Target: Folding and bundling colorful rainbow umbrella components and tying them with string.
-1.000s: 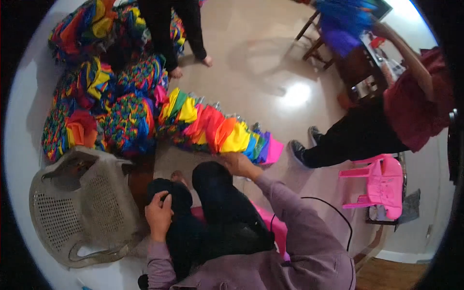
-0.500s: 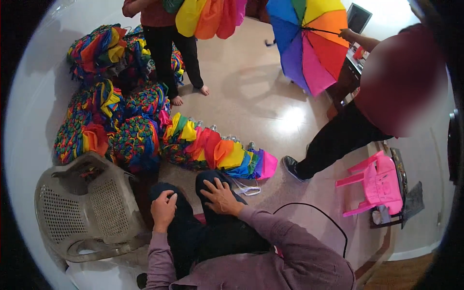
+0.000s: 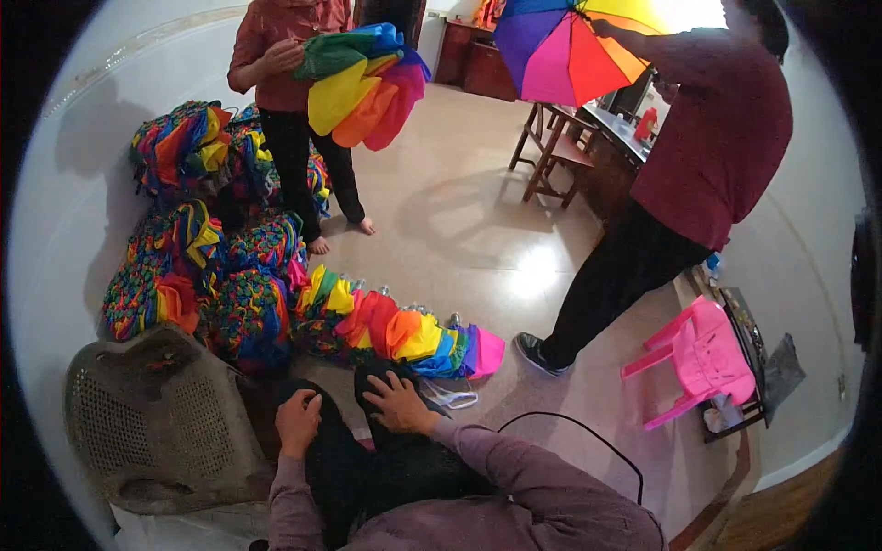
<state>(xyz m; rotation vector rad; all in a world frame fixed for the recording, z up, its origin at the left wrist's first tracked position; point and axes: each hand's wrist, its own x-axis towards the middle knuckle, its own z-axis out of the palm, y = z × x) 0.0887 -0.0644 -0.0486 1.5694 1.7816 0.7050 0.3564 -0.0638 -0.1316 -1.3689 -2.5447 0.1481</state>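
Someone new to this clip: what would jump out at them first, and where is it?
Probably the open rainbow umbrella at the upper right, beside a standing co-worker in dark red. Next come the heaps of multicoloured umbrellas at left, with a row of folded umbrellas reaching across the floor, and the bright pink plastic chair at right. The wearer's left hand and right hand rest on their knees.
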